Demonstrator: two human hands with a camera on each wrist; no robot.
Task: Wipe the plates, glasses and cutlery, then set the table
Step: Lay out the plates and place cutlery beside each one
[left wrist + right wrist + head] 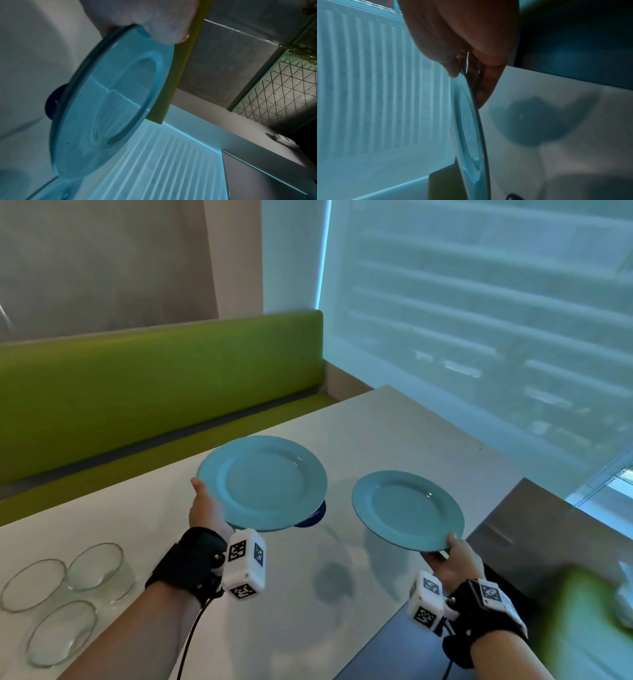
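Two teal plates hang above the white table (404, 426). My left hand (205, 508) grips the larger plate (262, 482) by its near-left rim, thumb on top; the left wrist view shows this plate (109, 102) tilted, with the thumb (164, 27) over its edge. My right hand (454, 559) pinches the smaller plate (407, 510) at its near-right rim. In the right wrist view that plate (471, 135) is seen edge-on between thumb and fingers (486, 83). A dark blue round object (313, 517) lies on the table under the larger plate.
Three clear glass bowls (68, 601) stand on the table at the near left. A green bench (154, 392) runs along the far side. A window with a blind (496, 320) fills the right. A grey chair back (548, 535) stands at the near right.
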